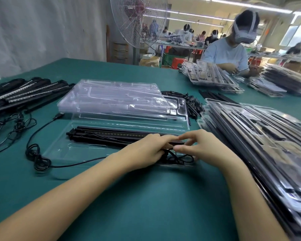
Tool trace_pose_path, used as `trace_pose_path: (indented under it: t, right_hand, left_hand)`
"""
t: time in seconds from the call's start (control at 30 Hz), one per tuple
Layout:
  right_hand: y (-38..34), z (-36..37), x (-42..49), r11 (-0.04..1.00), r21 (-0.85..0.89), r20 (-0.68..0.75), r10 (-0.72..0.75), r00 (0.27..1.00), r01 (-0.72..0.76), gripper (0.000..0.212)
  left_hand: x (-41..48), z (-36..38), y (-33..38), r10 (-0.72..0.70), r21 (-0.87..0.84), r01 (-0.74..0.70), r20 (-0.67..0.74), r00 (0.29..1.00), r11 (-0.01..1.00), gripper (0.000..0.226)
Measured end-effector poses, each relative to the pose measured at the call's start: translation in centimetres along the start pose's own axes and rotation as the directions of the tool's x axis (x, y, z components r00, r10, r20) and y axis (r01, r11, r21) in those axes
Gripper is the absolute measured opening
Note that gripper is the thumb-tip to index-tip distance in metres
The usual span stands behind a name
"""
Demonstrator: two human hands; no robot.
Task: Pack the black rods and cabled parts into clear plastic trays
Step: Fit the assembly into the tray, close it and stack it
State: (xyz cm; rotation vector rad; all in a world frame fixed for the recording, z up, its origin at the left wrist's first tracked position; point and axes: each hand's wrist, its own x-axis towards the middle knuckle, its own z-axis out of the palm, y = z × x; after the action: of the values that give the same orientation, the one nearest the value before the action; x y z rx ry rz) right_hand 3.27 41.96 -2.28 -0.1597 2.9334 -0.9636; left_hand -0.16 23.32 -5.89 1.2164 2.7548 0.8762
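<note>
Head view, and the black cable [179, 158] is being worked at the near right corner of the clear tray [63, 153]. It is gripped in the curled fingers of the left hand [151, 148] and pinched between thumb and fingertips of the right hand [198, 146], with the two hands almost touching. Black rods [111, 134] are laid lengthwise in the tray's far channel, just beyond the knuckles. Much of the cable is seen outside the tray, trailing left across the green table [146, 197] through a loose tangle to a USB plug [59, 116]. For this step to be done well, it is judged, the slack should be gathered into small even loops and pressed flat into the near pocket, with no strand left across the rim. Behind, a stack of empty trays [122, 98] is set ready; to the right, packed trays [250, 136] are piled; loose rods [24, 94] are heaped far left.
</note>
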Motion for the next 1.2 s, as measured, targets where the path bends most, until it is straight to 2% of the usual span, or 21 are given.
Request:
trace_pose_path:
  t: [0.1, 0.2, 0.33, 0.43, 0.53, 0.6, 0.67, 0.77, 0.9, 0.97, 1.07, 1.17, 1.2]
  right_hand:
    - [-0.6, 1.2, 0.6, 0.972, -0.228, -0.167, 0.012, 0.986, -0.051, 0.022]
    - [-0.8, 1.7, 1.1, 0.926, -0.361, -0.202, 0.04, 0.979, -0.112, 0.029]
    - [-0.1, 1.6, 1.3, 0.937, -0.3, -0.172, 0.133, 0.976, -0.18, 0.027]
    - [0.0, 2.1, 1.1, 0.95, -0.278, -0.149, 0.103, 0.983, -0.142, 0.007]
    - [-0.2, 2.3, 1.2, 0.954, -0.279, -0.127, 0.076, 0.989, -0.109, 0.007]
    - [-0.1, 1.8, 1.1, 0.967, -0.237, -0.105, 0.073, 0.992, -0.096, 0.025]
    - [0.1, 1.0, 0.7, 0.976, -0.207, -0.023, 0.071, 0.997, -0.074, 0.039]
    - [0.5, 0.1, 0.0, 0.986, -0.167, 0.159, 0.052, 0.986, -0.025, 0.046]
    - [0.8, -0.7, 0.1, 0.995, -0.083, 0.227, 0.067, 0.972, -0.049, 0.049]
    - [0.9, -0.7, 0.1, 0.996, -0.085, 0.226, 0.05, 0.973, -0.032, 0.045]
    - [0.8, -0.1, 0.4, 0.982, -0.186, 0.148, 0.007, 0.989, 0.021, 0.029]
    - [0.4, 0.9, 0.9, 0.977, -0.211, 0.085, 0.031, 0.996, -0.012, 0.016]
    - [0.3, 1.0, 1.0, 0.977, -0.21, 0.059, 0.038, 0.997, -0.025, 0.013]
  left_hand:
    - [-0.2, 0.1, 0.0, -0.013, -0.003, 0.013, 0.021, 1.0, 1.0, 0.065]
    - [-1.2, 0.0, -0.3, 0.041, -0.018, -0.042, -0.026, 0.999, 0.999, 0.045]
    - [-2.3, -0.1, -0.5, 0.08, 0.046, -0.077, -0.074, 0.994, 0.996, 0.023]
    - [-2.4, -0.2, -0.2, 0.06, 0.184, -0.052, -0.036, 0.998, 0.982, 0.024]
    - [-2.4, -0.3, 0.2, 0.0, 0.337, -0.014, 0.041, 0.999, 0.941, 0.032]
    - [-2.3, -0.5, 0.5, -0.029, 0.392, -0.015, 0.106, 0.994, 0.92, 0.034]
    - [-2.2, -0.7, 0.8, -0.035, 0.442, -0.034, 0.148, 0.988, 0.896, 0.035]
    - [-2.3, -0.6, 1.0, -0.041, 0.491, -0.041, 0.155, 0.987, 0.87, 0.034]
    - [-2.6, -0.1, 1.9, -0.081, 0.567, -0.016, 0.147, 0.986, 0.823, 0.03]
    - [-2.8, -0.1, 2.4, -0.087, 0.59, -0.02, 0.153, 0.984, 0.807, 0.03]
    - [-3.0, -0.1, 2.5, -0.079, 0.662, -0.032, 0.138, 0.987, 0.749, 0.03]
    - [-3.6, 0.3, 2.7, 0.013, 0.66, -0.06, 0.075, 0.997, 0.749, 0.049]
    - [-3.8, 0.5, 2.7, 0.093, 0.68, -0.103, 0.051, 0.994, 0.726, 0.054]
